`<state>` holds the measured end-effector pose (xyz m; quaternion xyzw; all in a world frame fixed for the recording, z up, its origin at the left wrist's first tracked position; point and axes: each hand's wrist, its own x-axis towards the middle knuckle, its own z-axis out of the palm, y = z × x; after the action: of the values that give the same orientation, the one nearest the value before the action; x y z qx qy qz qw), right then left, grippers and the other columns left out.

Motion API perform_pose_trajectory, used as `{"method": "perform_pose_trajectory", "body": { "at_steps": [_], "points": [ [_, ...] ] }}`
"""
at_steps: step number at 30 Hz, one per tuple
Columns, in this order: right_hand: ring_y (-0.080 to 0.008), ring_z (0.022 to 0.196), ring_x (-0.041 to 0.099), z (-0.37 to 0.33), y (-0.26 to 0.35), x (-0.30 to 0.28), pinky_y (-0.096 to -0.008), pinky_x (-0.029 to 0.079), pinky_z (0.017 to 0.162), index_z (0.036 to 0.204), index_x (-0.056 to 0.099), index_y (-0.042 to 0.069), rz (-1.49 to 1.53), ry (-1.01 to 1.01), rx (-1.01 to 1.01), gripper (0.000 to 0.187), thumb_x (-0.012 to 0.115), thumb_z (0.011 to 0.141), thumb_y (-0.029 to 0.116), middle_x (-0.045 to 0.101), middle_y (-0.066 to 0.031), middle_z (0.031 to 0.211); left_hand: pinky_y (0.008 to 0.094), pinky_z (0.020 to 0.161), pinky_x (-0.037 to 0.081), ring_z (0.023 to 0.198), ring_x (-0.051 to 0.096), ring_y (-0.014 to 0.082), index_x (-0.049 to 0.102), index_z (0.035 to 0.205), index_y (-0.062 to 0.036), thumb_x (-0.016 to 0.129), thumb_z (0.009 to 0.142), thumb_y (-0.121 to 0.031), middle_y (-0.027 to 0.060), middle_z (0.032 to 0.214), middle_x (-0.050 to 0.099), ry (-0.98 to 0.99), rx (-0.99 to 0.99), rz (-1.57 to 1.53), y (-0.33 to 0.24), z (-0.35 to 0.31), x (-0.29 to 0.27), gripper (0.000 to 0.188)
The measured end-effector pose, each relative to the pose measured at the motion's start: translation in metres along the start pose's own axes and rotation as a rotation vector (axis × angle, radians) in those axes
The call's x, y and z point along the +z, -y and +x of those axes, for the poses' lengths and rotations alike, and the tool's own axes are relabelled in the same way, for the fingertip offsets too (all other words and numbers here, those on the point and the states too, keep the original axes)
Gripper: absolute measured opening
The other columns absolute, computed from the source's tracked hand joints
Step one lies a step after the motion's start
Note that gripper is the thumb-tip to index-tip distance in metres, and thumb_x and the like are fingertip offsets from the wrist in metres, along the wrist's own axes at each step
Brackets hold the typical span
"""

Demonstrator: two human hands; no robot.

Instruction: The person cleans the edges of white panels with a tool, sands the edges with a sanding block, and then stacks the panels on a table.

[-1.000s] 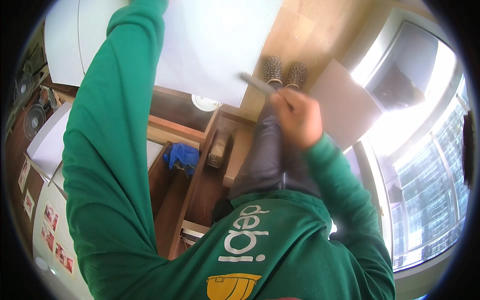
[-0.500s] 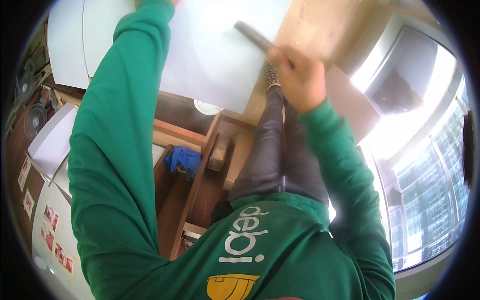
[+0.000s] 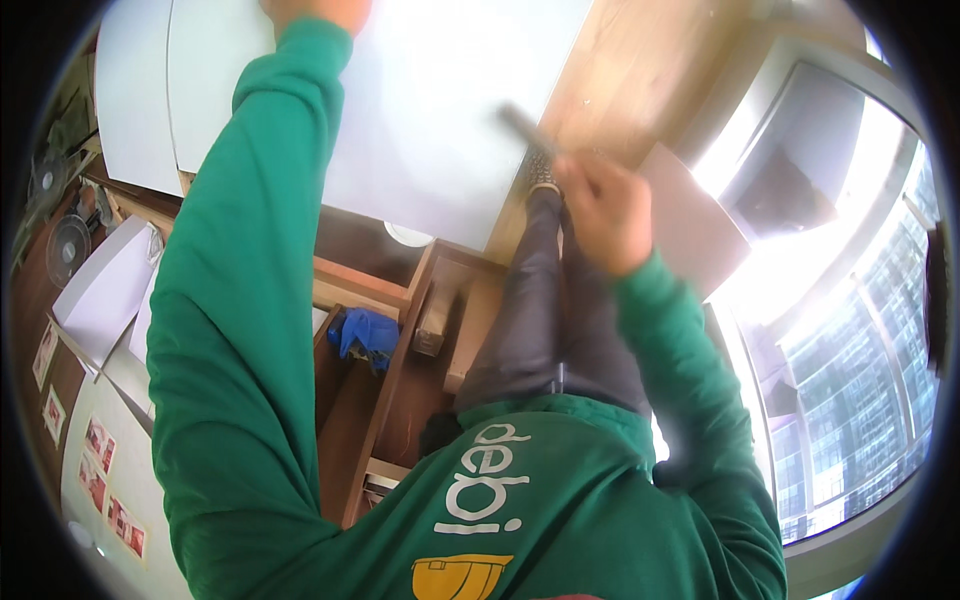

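My right hand (image 3: 605,210) is closed around one end of a slim dark grey stick-like tool (image 3: 522,125). Motion blurs the tool, so its kind does not show. It points up and left, over the right edge of a large white panel (image 3: 440,120). Only the back of my left hand (image 3: 320,12) shows at the top edge, above the white surface; its fingers lie outside the picture. Below the panel, my legs stretch out along the wooden floor (image 3: 610,75).
Left of my legs is an open brown wooden frame (image 3: 385,400) with compartments. A blue cloth-like bundle (image 3: 368,335) and a small wooden block (image 3: 432,322) lie in it. A white round piece (image 3: 408,234) peeks from under the panel. On the right stands a bright window (image 3: 860,370).
My right hand has moved slightly down with the stick-like tool, whose tip has swung down and right. More of my left hand shows at the top edge.
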<state>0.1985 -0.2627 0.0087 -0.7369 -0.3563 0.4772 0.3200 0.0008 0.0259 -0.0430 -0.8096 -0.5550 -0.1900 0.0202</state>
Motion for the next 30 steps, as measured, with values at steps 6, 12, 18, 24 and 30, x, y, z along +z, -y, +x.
{"method": "perform_pose_trajectory", "body": {
  "at_steps": [6,12,18,24,30],
  "points": [
    [-0.0161,0.053,0.052,0.054,0.02,-0.012,-0.0331,0.045,0.053,0.089,0.071,0.0,-0.094,-0.038,-0.02,0.023,0.067,0.094,0.021,0.053,-0.0144,0.059,0.0487,0.117,0.027,0.138,0.038,0.042,0.05,0.14,-0.0028,0.058,0.098,-0.036,0.0237,0.149,0.044,0.02,-0.028,0.01,-0.001,-0.001,-0.014,0.054],
    [-0.0161,0.051,0.044,0.02,0.006,-0.016,-0.0342,0.041,0.05,0.085,0.068,-0.001,-0.06,-0.028,-0.088,0.032,0.064,0.097,0.029,0.048,-0.0141,0.057,0.0492,0.117,0.027,0.138,0.038,0.042,0.05,0.141,-0.0036,0.058,0.098,-0.036,0.0241,0.149,0.044,0.02,-0.025,0.005,0.002,-0.003,-0.007,0.054],
    [-0.0141,0.052,0.043,0.079,0.024,-0.022,-0.0329,0.041,0.05,0.082,0.067,-0.001,0.022,-0.077,-0.067,0.03,0.068,0.095,0.025,0.046,-0.0116,0.057,0.0497,0.116,0.027,0.137,0.039,0.0423,0.05,0.14,-0.0031,0.058,0.098,-0.036,0.0241,0.148,0.045,0.02,-0.009,0.012,-0.002,0.002,-0.011,0.055],
    [-0.0129,0.052,0.042,0.024,-0.002,-0.024,-0.0321,0.04,0.051,0.087,0.069,-0.001,-0.004,-0.038,-0.037,0.035,0.066,0.096,0.033,0.047,-0.0095,0.057,0.0502,0.116,0.028,0.136,0.04,0.0428,0.05,0.14,-0.0031,0.059,0.097,-0.035,0.0242,0.148,0.046,0.001,-0.01,0.018,-0.004,-0.001,-0.011,0.055],
    [-0.0131,0.052,0.048,0.123,0.037,-0.036,-0.0318,0.042,0.051,0.094,0.072,-0.001,0.044,-0.097,-0.072,0.034,0.067,0.096,0.032,0.051,-0.0098,0.057,0.0508,0.115,0.029,0.135,0.04,0.0432,0.05,0.14,-0.0029,0.06,0.097,-0.035,0.0245,0.148,0.045,0.011,-0.001,0.019,-0.005,0.0,-0.013,0.055]
  ]
}}
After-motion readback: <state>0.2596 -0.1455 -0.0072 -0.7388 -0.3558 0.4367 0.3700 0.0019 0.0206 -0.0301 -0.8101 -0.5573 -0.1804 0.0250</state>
